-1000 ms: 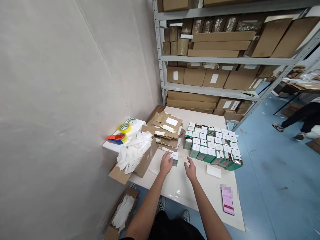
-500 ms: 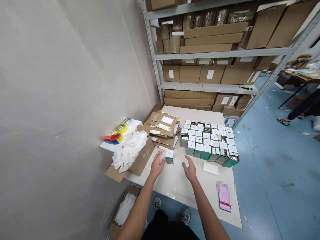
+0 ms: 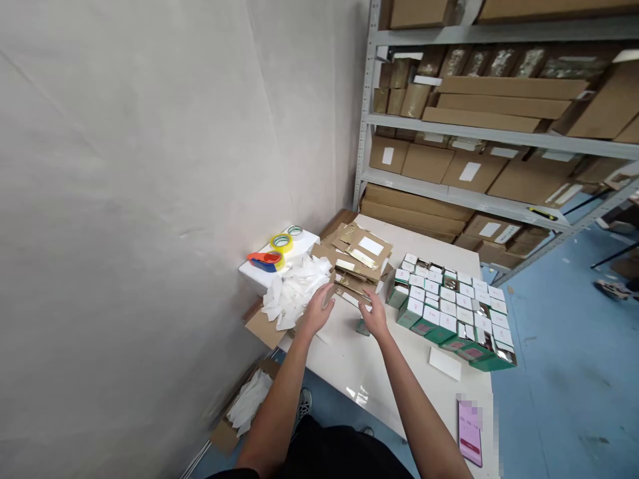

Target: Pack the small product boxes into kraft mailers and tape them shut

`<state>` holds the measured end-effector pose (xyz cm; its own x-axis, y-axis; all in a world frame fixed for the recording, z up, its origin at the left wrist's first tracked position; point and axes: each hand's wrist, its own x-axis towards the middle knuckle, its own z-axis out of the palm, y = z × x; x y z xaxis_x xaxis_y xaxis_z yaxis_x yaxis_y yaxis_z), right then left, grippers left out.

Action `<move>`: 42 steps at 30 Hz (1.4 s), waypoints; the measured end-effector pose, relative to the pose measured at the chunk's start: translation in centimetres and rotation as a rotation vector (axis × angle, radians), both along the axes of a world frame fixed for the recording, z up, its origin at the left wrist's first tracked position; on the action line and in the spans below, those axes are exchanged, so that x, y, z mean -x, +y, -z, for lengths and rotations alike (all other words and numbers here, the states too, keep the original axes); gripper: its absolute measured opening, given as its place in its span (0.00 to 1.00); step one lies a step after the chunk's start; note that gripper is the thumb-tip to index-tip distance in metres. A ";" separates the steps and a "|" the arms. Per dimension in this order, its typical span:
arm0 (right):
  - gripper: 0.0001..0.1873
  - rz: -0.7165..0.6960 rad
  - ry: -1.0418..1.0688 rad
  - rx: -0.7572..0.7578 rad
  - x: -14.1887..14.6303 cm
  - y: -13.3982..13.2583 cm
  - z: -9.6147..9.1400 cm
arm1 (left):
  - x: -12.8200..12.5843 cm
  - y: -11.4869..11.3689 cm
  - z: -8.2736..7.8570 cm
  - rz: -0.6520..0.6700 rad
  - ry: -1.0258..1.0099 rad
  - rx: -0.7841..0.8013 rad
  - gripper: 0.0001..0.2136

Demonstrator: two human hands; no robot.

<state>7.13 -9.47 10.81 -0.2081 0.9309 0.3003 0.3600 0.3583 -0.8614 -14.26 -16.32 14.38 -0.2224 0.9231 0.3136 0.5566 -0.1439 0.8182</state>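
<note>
My left hand [image 3: 317,309] reaches with spread fingers, holding nothing, to the edge of an open cardboard box [image 3: 264,326] heaped with white foam bags [image 3: 294,289]. My right hand [image 3: 373,316] lies with fingers stretched forward over a small green box [image 3: 363,328] on the white table [image 3: 349,362]; only a corner of the box shows under the thumb side. Its fingertips come near a stack of flat cardboard mailers [image 3: 362,256]. To the right stands a block of several green boxes with white tops [image 3: 449,309].
Yellow tape rolls [image 3: 281,243] and a red-blue dispenser [image 3: 264,259] sit on a white block by the wall. A white card [image 3: 444,364] and a phone [image 3: 470,426] lie near the table's front. Metal shelving [image 3: 474,136] holds cartons. A box of bags [image 3: 244,412] is on the floor.
The view swung left. My left hand left the small green box and moved to the box of foam bags. My right hand moved forward over the small green box.
</note>
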 end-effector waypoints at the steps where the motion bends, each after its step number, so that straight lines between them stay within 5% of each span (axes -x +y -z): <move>1: 0.26 -0.027 -0.011 -0.013 1.7 0.3 -0.4 | 1.3 -0.1 -0.2 -0.021 -0.016 -0.015 0.22; 14: 0.27 -0.277 -0.183 -0.104 27.3 4.3 -1.7 | 21.6 -5.5 0.1 -0.268 -0.149 -0.039 0.19; 20: 0.23 -0.363 -0.348 -0.155 38.7 6.5 -1.3 | 26.5 -7.1 1.0 -0.358 -0.213 -0.052 0.18; 24: 0.13 -0.380 -0.549 -0.106 43.0 7.4 -0.2 | 28.0 -8.6 1.6 -0.406 -0.234 -0.050 0.17; 28: 0.07 -0.347 -0.723 -0.029 44.2 7.8 0.2 | 29.0 -10.0 2.0 -0.422 -0.273 -0.035 0.16; 32: 0.08 -0.359 -0.587 -0.142 42.4 7.6 -0.5 | 30.3 -10.2 2.0 -0.475 -0.308 -0.050 0.15; 37: 0.09 -0.369 -0.445 -0.217 36.5 5.6 -3.1 | 31.2 -7.6 0.0 -0.502 -0.334 -0.086 0.16; 42: 0.16 -0.374 -0.335 -0.227 27.8 1.8 -6.0 | 28.8 -2.7 -3.7 -0.339 -0.384 -0.119 0.17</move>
<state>-20.71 -7.62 16.83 -0.6311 0.6945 0.3454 0.4132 0.6779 -0.6080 -43.10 -19.02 18.12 -0.6220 0.7422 0.2494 0.2514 -0.1123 0.9613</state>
